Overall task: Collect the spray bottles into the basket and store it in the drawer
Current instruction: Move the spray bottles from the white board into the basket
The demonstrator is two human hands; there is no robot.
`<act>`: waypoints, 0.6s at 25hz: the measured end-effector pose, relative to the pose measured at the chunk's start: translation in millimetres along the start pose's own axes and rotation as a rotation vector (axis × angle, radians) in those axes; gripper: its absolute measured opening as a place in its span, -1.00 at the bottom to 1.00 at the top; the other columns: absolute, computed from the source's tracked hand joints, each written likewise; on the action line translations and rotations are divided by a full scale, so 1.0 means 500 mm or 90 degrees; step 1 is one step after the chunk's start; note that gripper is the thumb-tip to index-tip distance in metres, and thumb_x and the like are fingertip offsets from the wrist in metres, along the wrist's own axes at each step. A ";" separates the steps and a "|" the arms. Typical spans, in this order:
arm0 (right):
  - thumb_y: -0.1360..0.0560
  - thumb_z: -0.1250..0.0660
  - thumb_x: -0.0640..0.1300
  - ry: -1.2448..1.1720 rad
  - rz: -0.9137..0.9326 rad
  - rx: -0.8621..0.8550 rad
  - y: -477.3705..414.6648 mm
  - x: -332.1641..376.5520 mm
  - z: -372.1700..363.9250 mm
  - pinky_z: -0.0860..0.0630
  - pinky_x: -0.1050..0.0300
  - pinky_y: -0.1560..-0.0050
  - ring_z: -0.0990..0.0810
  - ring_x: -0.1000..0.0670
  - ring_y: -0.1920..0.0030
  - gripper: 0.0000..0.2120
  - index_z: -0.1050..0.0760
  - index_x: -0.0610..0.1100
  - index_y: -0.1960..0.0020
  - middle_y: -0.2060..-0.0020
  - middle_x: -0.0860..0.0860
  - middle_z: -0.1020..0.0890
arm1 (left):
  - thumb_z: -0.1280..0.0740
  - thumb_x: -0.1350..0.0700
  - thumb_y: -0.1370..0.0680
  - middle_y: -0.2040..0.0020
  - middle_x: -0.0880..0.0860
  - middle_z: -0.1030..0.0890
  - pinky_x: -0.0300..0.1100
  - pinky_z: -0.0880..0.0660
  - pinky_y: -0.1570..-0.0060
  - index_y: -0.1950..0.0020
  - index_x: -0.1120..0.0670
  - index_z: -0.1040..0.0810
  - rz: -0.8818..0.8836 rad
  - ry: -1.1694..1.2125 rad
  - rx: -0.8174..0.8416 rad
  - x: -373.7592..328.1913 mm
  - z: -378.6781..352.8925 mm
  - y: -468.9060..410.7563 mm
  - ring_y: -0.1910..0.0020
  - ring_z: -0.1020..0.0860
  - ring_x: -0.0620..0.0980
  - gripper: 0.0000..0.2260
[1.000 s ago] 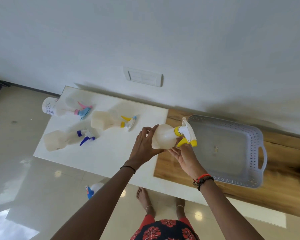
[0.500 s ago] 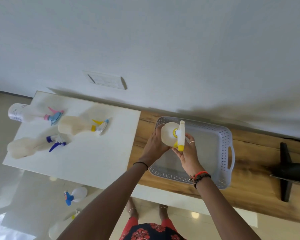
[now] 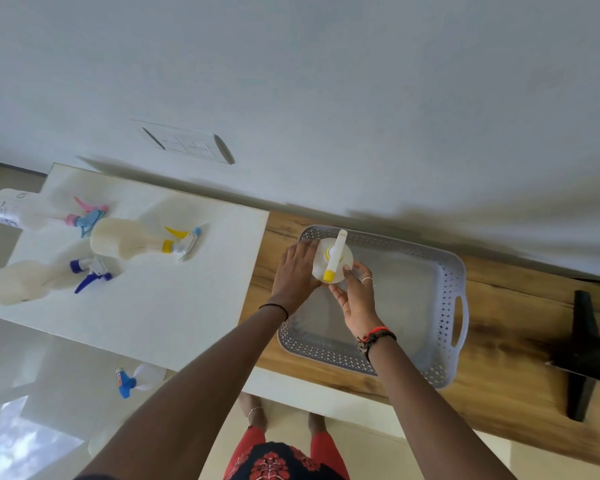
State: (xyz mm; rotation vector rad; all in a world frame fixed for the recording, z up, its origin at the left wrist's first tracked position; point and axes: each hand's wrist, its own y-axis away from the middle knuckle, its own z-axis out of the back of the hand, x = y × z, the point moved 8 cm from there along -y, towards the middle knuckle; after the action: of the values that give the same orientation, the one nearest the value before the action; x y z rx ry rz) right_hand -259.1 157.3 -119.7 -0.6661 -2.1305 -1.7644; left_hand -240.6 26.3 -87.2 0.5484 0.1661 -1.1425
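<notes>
Over the basket's (image 3: 444,271) far-left corner, both hands hold the yellow-nozzle spray bottle (image 3: 331,259) upright, seen from the top, trigger head pointing toward the wall. Left hand (image 3: 293,271) wraps the bottle's left side w/ fingers curled round the body; right hand (image 3: 355,296) cups the near-right side, fingertips pressed on the plastic just under the yellow nozzle tip. Can't tell if the base has touched the basket floor yet.

Step in hand, I'd judge: placing bottle no. 1 in the basket. Next move calls for settling it so it stands steady, letting go w/ both hands, then reaching left for the others.

Basket sits on the wooden top (image 3: 520,344), otherwise looks empty, just this bottle going in. Three more bottles lie on their sides on the white table (image 3: 160,306): pink/blue-trigger bottle (image 3: 45,211) at the back, yellow-collar bottle (image 3: 136,239) mid, purple-trigger bottle (image 3: 39,278) nearest. Another w/ a blue head (image 3: 139,377) shows lower down by the table's near edge. No drawer visible.
</notes>
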 end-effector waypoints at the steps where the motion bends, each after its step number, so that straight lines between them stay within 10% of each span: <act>1: -0.58 -0.25 -0.20 0.000 -0.001 0.002 -0.004 -0.001 0.000 -0.53 -0.01 -0.20 -0.57 -0.03 -0.02 -0.61 -0.30 -0.10 -0.39 -0.17 -0.11 -0.49 | -0.40 -0.08 -0.45 -0.43 0.12 -0.33 -0.08 -0.19 -0.43 -0.51 0.12 -0.21 -0.005 -0.016 -0.012 0.002 0.000 -0.001 -0.43 -0.28 0.10 -0.29; 15: -0.57 -0.25 -0.30 -0.001 -0.021 0.026 -0.011 0.005 -0.023 -0.49 0.03 -0.28 -0.52 -0.17 -0.30 -0.56 -0.31 -0.17 -0.43 -0.33 -0.19 -0.46 | -0.28 -0.16 -0.52 -0.55 0.13 -0.13 0.09 0.08 -0.55 -0.54 0.08 -0.11 -0.020 -0.108 -0.027 0.023 0.019 -0.023 -0.57 -0.03 0.08 -0.31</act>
State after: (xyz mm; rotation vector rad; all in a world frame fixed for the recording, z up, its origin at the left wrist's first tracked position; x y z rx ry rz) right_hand -264.9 145.9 -120.7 -0.6260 -2.1844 -1.7323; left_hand -247.4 8.6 -87.3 0.4096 0.0522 -1.2083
